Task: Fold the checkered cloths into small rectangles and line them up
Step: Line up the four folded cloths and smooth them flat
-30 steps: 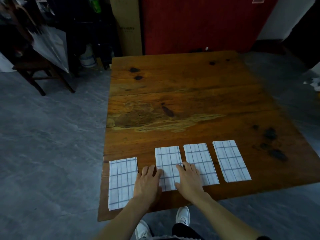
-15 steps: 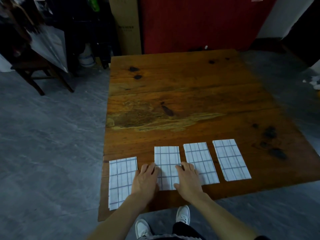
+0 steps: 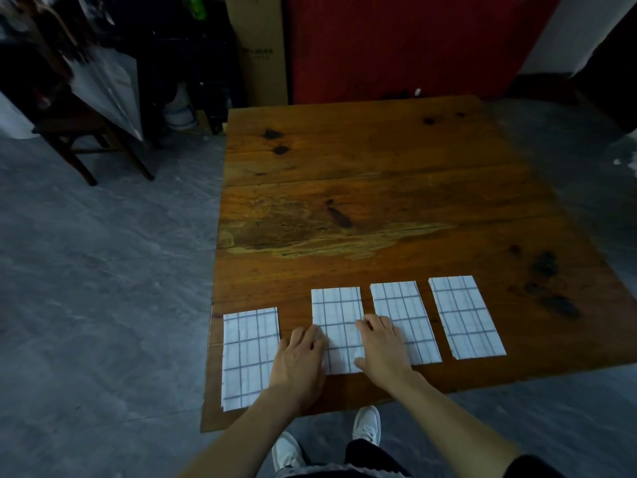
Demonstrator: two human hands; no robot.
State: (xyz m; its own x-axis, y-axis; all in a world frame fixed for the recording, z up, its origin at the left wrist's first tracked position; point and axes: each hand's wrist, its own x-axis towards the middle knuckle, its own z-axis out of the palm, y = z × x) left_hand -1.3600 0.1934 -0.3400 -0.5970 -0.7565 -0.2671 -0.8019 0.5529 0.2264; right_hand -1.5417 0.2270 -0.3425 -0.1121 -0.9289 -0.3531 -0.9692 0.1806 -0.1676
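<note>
from the head view, four folded checkered cloths lie in a row near the front edge of the wooden counter (image 3: 379,160). the left hand (image 3: 300,360) lies flat with its fingers straight, fingertips on the left edge of the second cloth (image 3: 339,313). the right hand (image 3: 384,350) also lies flat, fingers out, on that cloth's right edge and partly over the third cloth (image 3: 401,307) just beside it. the fourth cloth (image 3: 465,315) sits further to the right of the right hand. the first cloth (image 3: 246,353) sits left of the left hand, lower than the others and close to the counter's edge. if the hands push too hard, the second cloth could slide crooked or bump the third. the first cloth could slip off the edge.
</note>
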